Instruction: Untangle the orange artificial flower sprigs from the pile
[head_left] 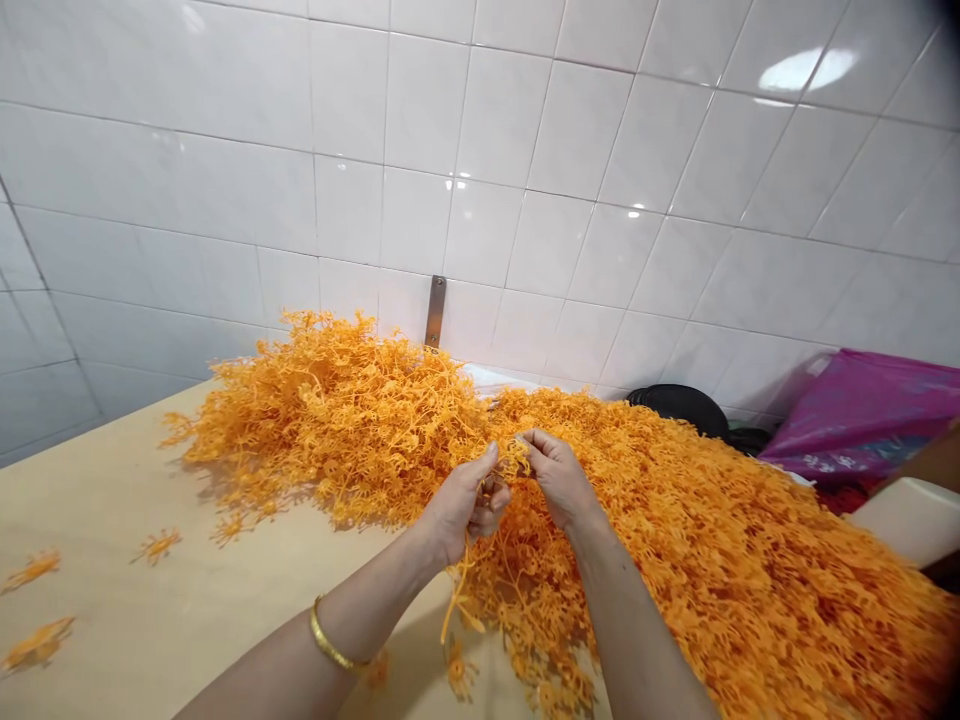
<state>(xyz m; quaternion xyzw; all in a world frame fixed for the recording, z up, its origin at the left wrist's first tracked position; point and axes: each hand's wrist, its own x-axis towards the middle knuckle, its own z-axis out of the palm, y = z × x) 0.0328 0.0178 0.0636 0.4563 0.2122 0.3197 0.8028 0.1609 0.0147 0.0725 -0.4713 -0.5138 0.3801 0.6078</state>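
My left hand (pixel 466 505) is closed around an orange plastic flower sprig (pixel 514 457), whose thin stem (pixel 459 595) hangs out below the fist. With thumb and fingers pinched, my right hand (pixel 559 475) grips the upper end of the same sprig. A gold bangle (pixel 330 637) circles my left wrist. Behind the left hand rises a heap of orange branching sprigs (pixel 337 420). A larger pile of small orange pieces (pixel 720 530) spreads to the right, running under and beyond my right forearm. The exact finger contact on the sprig is partly hidden.
Loose orange pieces (pixel 157 545) lie on the pale tabletop (pixel 247 610) at left. Black round discs (pixel 679 405) and a purple plastic bag (pixel 862 410) stand at the back right, near a white box-like object (pixel 911 520). A tiled wall (pixel 480 130) with a metal bracket (pixel 435 312) borders the table.
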